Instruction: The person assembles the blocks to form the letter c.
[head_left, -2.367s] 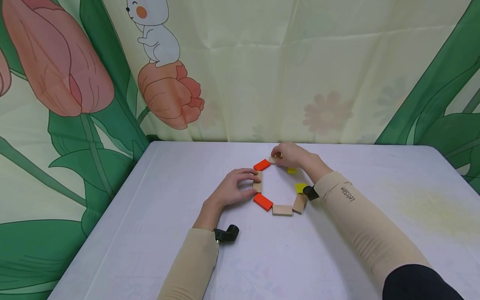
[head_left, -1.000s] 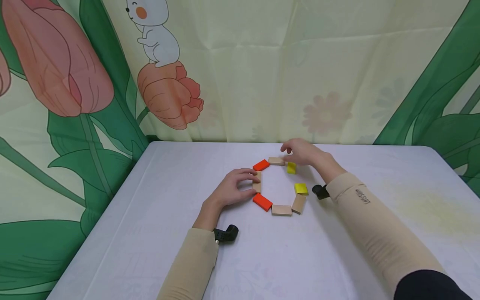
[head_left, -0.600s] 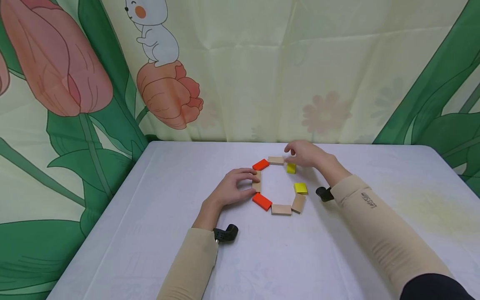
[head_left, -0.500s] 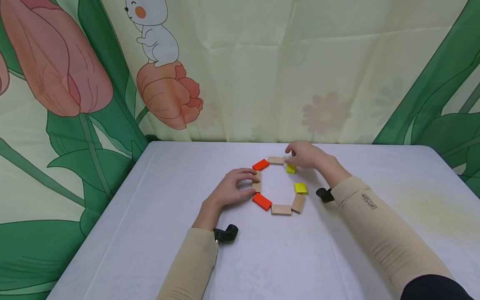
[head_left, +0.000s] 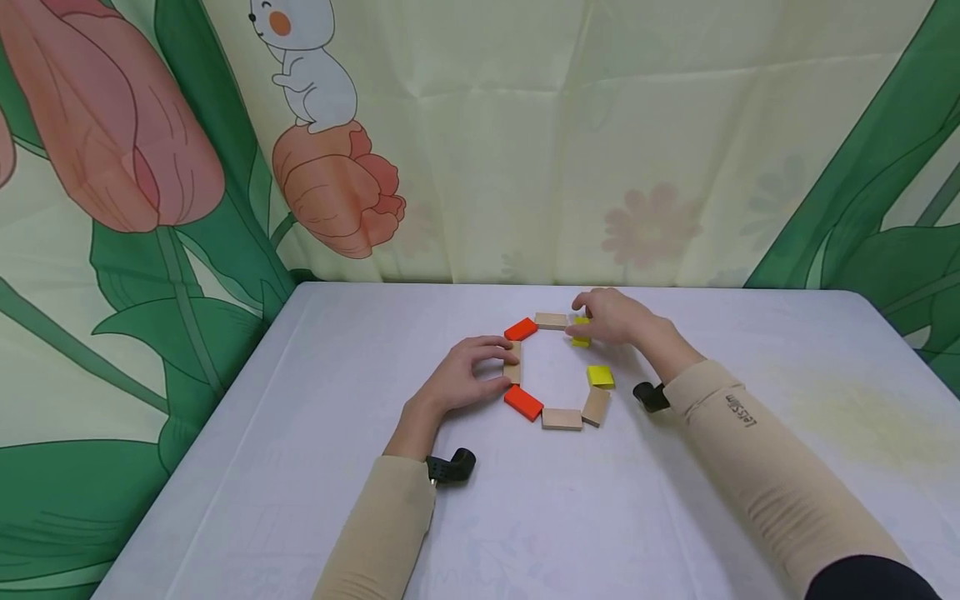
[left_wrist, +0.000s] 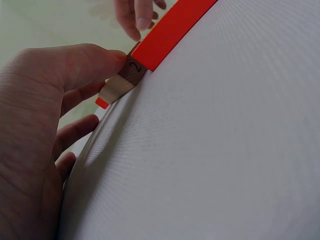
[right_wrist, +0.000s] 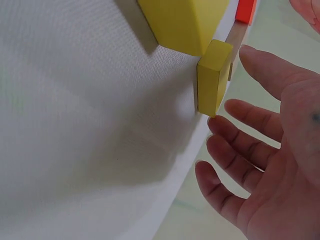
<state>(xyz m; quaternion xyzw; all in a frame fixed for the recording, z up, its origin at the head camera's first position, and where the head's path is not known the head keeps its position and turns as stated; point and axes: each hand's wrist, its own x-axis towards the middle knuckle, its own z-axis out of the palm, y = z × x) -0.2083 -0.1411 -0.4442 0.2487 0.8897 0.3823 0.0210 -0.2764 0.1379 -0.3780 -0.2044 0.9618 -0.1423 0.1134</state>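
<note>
Flat domino-like blocks lie in a loose ring on the white-covered table. My left hand holds the pale wooden block on the ring's left side, thumb at its near end and fingers at the far end. In the left wrist view, that block has a dark end marked 2, beside a red block. Over the far yellow block my right hand hovers, covering part of it. The right wrist view shows thumb and fingers spread around this yellow block, with gaps between.
A second yellow block lies nearer, touching a tilted wooden block. Another wooden block and a red block form the near side. At the back are a red block and a wooden block. A printed curtain hangs behind.
My right hand has let go of the back wooden block, moved right, then come down over the far yellow block. My left hand has stayed in place.
</note>
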